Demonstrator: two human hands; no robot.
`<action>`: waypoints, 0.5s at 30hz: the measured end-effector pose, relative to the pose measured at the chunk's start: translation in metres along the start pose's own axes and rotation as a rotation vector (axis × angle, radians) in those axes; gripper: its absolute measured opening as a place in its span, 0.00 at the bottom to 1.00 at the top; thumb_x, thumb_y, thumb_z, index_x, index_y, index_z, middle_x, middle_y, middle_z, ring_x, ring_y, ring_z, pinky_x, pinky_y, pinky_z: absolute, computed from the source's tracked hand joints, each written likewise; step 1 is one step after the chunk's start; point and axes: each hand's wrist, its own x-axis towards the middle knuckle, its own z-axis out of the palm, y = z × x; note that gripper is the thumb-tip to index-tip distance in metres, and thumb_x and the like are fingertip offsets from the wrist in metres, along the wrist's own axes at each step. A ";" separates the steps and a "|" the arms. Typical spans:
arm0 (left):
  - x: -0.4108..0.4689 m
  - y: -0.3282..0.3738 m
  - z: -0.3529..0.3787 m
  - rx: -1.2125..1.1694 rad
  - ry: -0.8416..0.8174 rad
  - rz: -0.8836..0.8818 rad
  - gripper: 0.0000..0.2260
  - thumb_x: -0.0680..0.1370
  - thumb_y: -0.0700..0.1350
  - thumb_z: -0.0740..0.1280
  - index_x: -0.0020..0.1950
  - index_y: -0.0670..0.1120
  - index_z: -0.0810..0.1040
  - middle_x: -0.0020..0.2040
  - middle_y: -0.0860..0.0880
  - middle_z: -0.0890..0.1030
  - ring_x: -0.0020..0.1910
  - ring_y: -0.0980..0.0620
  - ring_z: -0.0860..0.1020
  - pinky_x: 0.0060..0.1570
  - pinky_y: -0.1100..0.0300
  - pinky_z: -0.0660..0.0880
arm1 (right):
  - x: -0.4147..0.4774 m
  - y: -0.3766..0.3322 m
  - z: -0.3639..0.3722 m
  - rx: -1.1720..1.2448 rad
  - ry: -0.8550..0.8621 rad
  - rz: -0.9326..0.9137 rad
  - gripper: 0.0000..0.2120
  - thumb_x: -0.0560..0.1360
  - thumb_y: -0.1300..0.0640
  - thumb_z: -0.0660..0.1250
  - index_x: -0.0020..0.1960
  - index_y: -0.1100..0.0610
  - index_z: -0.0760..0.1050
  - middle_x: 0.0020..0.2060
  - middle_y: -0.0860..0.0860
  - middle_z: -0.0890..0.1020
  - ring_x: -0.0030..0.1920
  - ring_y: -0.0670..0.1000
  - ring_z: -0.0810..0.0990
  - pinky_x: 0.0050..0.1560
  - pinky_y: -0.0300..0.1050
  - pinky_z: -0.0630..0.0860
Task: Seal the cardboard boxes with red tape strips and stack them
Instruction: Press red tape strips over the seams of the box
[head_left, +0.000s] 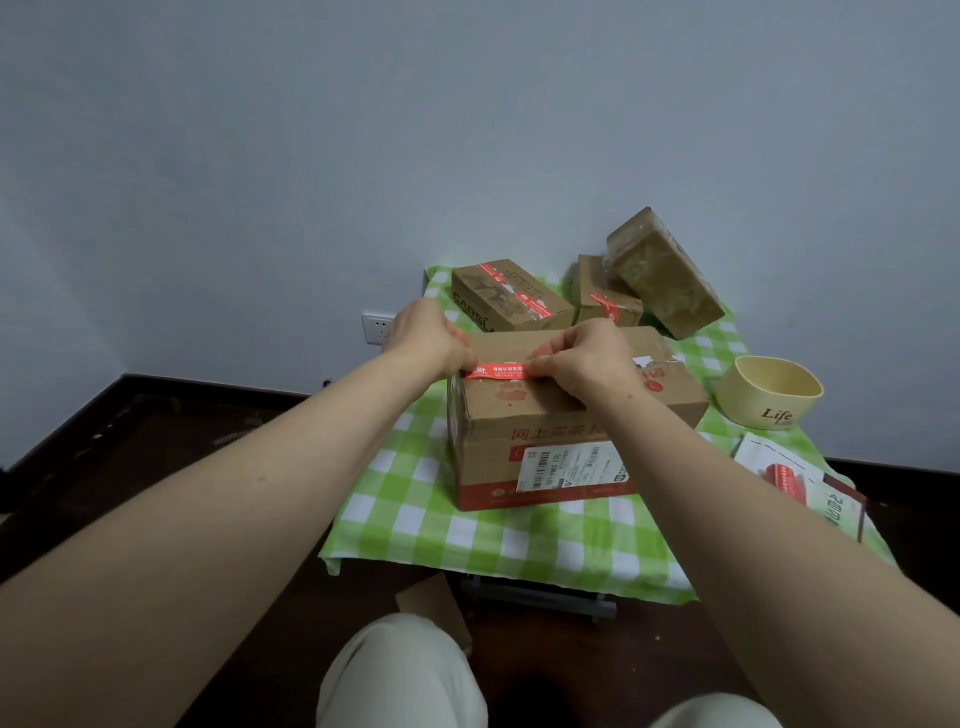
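1. A large brown cardboard box (561, 431) with red printing and a white shipping label stands on the surface (467, 535), which is covered by a green-and-white checked cloth. Its top flaps are closed.
2. A short red tape strip (500, 371) with white lettering stretches over the near left part of the large box's top. Whether it is stuck down cannot be told.
3. The person's left grip (431, 338) pinches the strip's left end with curled fingers, at the large box's top left corner.
4. The right grip (582, 364) pinches the strip's right end, its knuckles over the large box's top.
5. Just behind the large box lies a long cardboard box (511, 296) with dark lettering and red tape along its top.
6. Behind the large box's right half stands a smaller cardboard box (602, 304) bearing a red strip, and a brown tape-wrapped box (665, 273) leans tilted against it.
7. Right of the large box, apart from it, sits a cream bowl (769, 400) lettered "Life".
8. Right of the large box and nearer the person lie a white sheet (774, 465) with red print and a dark-edged booklet (841, 509).
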 end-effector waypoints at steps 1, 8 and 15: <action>0.000 -0.001 0.000 0.003 0.000 -0.001 0.11 0.68 0.39 0.76 0.49 0.42 0.81 0.48 0.48 0.80 0.49 0.50 0.77 0.56 0.56 0.75 | 0.000 0.000 0.000 -0.016 0.000 -0.007 0.05 0.66 0.55 0.75 0.34 0.53 0.82 0.36 0.47 0.84 0.43 0.50 0.82 0.50 0.54 0.80; -0.005 -0.015 0.002 -0.066 0.047 0.066 0.13 0.69 0.43 0.76 0.53 0.45 0.81 0.55 0.46 0.78 0.57 0.47 0.75 0.53 0.59 0.71 | -0.006 0.003 -0.008 -0.072 0.076 -0.046 0.17 0.68 0.58 0.74 0.50 0.53 0.69 0.46 0.49 0.75 0.50 0.51 0.76 0.50 0.51 0.77; -0.040 -0.030 0.012 0.499 -0.009 0.785 0.38 0.66 0.57 0.45 0.72 0.42 0.67 0.73 0.45 0.68 0.74 0.49 0.61 0.72 0.57 0.47 | -0.041 0.012 -0.008 -0.350 -0.046 -0.617 0.21 0.75 0.58 0.54 0.66 0.59 0.71 0.66 0.54 0.73 0.67 0.53 0.69 0.66 0.41 0.61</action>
